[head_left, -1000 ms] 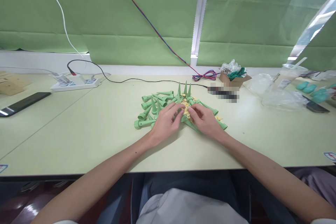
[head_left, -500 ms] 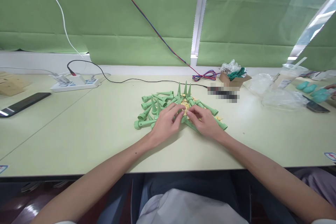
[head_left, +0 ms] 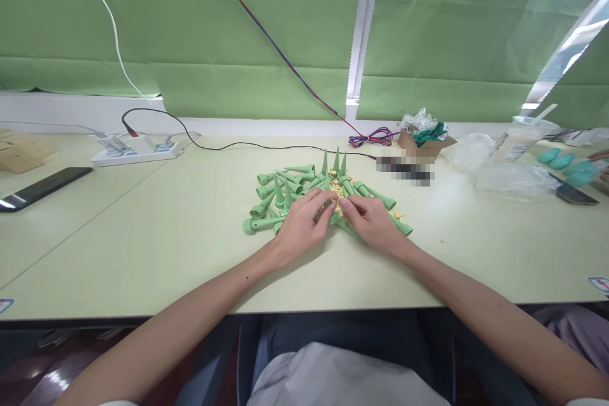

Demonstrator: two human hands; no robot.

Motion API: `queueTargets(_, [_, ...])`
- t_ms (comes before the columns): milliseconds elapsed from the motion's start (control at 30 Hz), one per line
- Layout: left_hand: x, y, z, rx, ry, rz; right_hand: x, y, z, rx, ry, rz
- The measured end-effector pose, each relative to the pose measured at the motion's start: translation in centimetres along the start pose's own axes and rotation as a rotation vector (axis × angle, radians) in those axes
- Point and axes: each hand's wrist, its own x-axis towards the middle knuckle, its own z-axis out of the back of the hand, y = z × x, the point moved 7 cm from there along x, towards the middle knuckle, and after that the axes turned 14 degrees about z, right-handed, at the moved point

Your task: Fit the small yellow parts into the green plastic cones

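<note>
A heap of green plastic cones (head_left: 280, 191) lies at the middle of the pale table (head_left: 190, 247), some upright, most on their sides. Small yellow pieces (head_left: 339, 189) are scattered among them. My left hand (head_left: 303, 226) rests on the near side of the heap, its fingers curled with the tips pinched at the yellow pieces. My right hand (head_left: 373, 223) lies beside it, fingers bent and tips meeting those of the left. What the fingertips hold is too small to make out.
A black phone (head_left: 40, 187) and a white power strip (head_left: 137, 150) with cables lie at the left. A small cardboard box (head_left: 425, 143), clear plastic bags (head_left: 509, 174), a cup (head_left: 521, 136) and teal objects (head_left: 564, 162) sit at the right.
Both hands stayed on the heap. The fingertips of the two hands drew closer together over the yellow pieces.
</note>
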Motion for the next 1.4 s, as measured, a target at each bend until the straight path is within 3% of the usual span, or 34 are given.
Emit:
queueTargets(367, [0.19, 0.46, 0.55, -0.001, -0.070, 0.048, -0.28, 0.06, -0.03, 0.192, -0.021, -0.001])
queueTargets(667, [0.07, 0.33, 0.27, 0.010, -0.029, 0.032, -0.21, 0.38, -0.27, 0.199, 0.023, 0.006])
queueTargets(1400, [0.01, 0.15, 0.03, -0.001, -0.002, 0.011, 0.03, 0.25, -0.03, 0.017, 0.027, 0.001])
